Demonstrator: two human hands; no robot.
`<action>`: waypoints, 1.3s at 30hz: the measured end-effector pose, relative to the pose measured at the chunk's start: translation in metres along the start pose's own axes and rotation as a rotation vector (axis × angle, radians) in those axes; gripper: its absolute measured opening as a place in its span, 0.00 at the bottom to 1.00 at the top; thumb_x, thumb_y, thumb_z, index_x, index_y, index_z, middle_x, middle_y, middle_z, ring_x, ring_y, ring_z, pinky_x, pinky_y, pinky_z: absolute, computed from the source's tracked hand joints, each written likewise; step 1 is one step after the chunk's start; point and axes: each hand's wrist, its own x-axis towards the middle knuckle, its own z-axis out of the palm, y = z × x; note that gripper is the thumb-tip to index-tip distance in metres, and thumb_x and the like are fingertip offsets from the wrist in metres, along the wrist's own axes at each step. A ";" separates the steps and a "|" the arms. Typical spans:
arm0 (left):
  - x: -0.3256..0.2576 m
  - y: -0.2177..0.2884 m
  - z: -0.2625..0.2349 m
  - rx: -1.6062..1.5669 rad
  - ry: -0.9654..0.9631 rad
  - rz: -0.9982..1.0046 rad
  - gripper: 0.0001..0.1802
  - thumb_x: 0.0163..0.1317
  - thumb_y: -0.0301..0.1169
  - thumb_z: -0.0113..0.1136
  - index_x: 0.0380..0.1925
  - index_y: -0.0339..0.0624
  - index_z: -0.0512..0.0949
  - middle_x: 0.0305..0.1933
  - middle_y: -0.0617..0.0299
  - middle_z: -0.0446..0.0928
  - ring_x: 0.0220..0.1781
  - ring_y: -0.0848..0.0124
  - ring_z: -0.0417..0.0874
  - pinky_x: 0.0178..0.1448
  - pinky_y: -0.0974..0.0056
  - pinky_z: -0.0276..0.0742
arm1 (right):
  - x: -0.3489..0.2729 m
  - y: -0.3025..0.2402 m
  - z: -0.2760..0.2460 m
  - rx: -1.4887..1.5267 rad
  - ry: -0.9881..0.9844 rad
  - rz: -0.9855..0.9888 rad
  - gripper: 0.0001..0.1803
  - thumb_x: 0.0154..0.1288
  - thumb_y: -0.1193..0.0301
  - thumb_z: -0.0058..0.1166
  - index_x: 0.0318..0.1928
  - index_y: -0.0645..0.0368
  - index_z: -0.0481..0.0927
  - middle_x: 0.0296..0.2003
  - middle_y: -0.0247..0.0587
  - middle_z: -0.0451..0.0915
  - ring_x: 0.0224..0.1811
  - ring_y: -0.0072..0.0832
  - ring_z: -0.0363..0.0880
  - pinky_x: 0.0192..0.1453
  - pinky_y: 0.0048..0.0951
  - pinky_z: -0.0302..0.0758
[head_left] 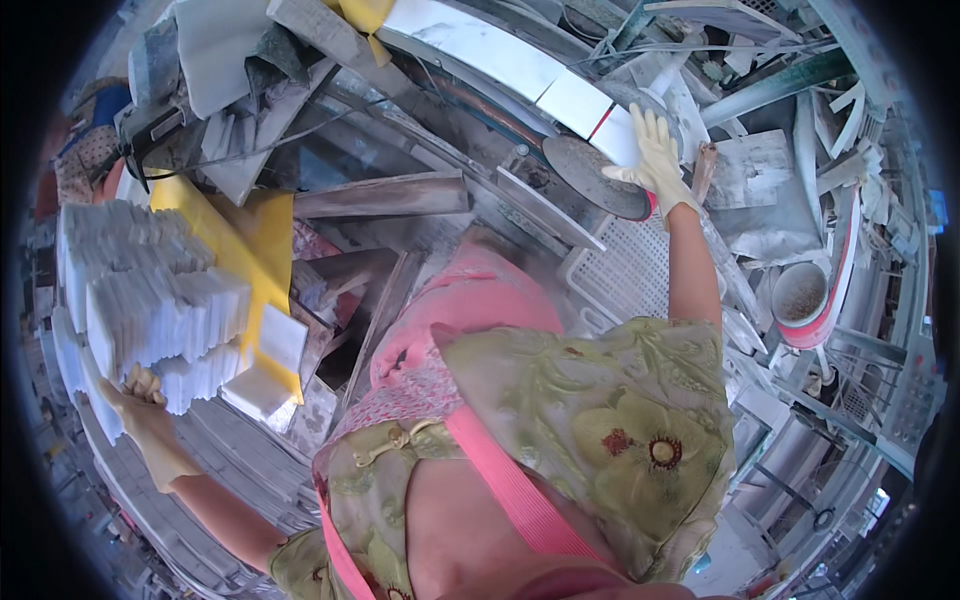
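My right hand [652, 165], in a cream rubber glove, reaches to the far right with fingers spread. It rests at the end of a row of white tiles [565, 102], its thumb stretched over the last piece. A red line marks the joint between two tiles near it. A dark oval plate [590, 175] sits just below that hand. On the left, my left hand [140, 405] wears a matching glove, its fingers curled in against a stack of thin white tiles [165, 300]. Whatever those fingers grip is hidden.
Yellow sheeting [235, 255] lies beside the stack. A wooden board [385, 195] and a white perforated crate [625, 265] are ahead of my body. To the right are a round tub [800, 293] with grainy contents and jumbled offcuts. Another person's arm [108, 188] shows at far left.
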 end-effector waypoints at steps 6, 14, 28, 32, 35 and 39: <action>-0.049 -0.050 0.000 0.028 -0.148 -0.028 0.35 0.73 0.63 0.51 0.43 0.37 0.81 0.26 0.66 0.76 0.26 0.75 0.75 0.28 0.74 0.62 | 0.028 0.040 0.046 0.220 0.092 -0.201 0.66 0.40 0.53 0.80 0.78 0.57 0.57 0.68 0.63 0.69 0.71 0.56 0.69 0.75 0.45 0.66; -0.138 -0.157 0.044 0.066 -0.247 0.021 0.21 0.75 0.44 0.58 0.47 0.33 0.81 0.35 0.57 0.83 0.33 0.73 0.84 0.37 0.70 0.77 | 0.060 -0.012 0.029 0.364 0.221 -0.364 0.56 0.46 0.54 0.78 0.74 0.56 0.64 0.68 0.62 0.71 0.71 0.56 0.69 0.74 0.45 0.68; -0.157 -0.210 -0.002 -0.007 0.404 0.111 0.19 0.75 0.37 0.59 0.59 0.37 0.77 0.49 0.59 0.85 0.55 0.73 0.83 0.60 0.68 0.76 | 0.065 -0.051 0.035 -0.135 0.107 -0.213 0.64 0.49 0.67 0.76 0.79 0.63 0.46 0.72 0.69 0.61 0.76 0.57 0.60 0.78 0.53 0.61; -0.146 -0.206 -0.015 0.185 0.334 0.234 0.35 0.72 0.45 0.62 0.72 0.38 0.67 0.71 0.52 0.71 0.71 0.63 0.72 0.72 0.60 0.67 | 0.068 -0.047 0.030 -0.194 0.133 -0.325 0.50 0.56 0.74 0.64 0.77 0.69 0.52 0.68 0.68 0.67 0.71 0.57 0.68 0.74 0.49 0.66; -0.142 -0.195 -0.024 0.177 0.090 0.021 0.46 0.68 0.59 0.59 0.75 0.39 0.63 0.76 0.53 0.65 0.75 0.62 0.69 0.73 0.58 0.66 | 0.060 -0.036 0.010 -0.022 0.087 -0.456 0.44 0.58 0.75 0.62 0.73 0.72 0.57 0.64 0.66 0.72 0.67 0.54 0.73 0.71 0.45 0.69; -0.128 -0.183 -0.010 0.384 0.054 -0.170 0.51 0.62 0.61 0.62 0.75 0.37 0.62 0.69 0.48 0.73 0.69 0.61 0.76 0.68 0.57 0.72 | 0.065 -0.025 -0.026 -0.094 0.019 -0.345 0.26 0.61 0.72 0.61 0.61 0.66 0.77 0.45 0.62 0.84 0.51 0.59 0.83 0.57 0.49 0.77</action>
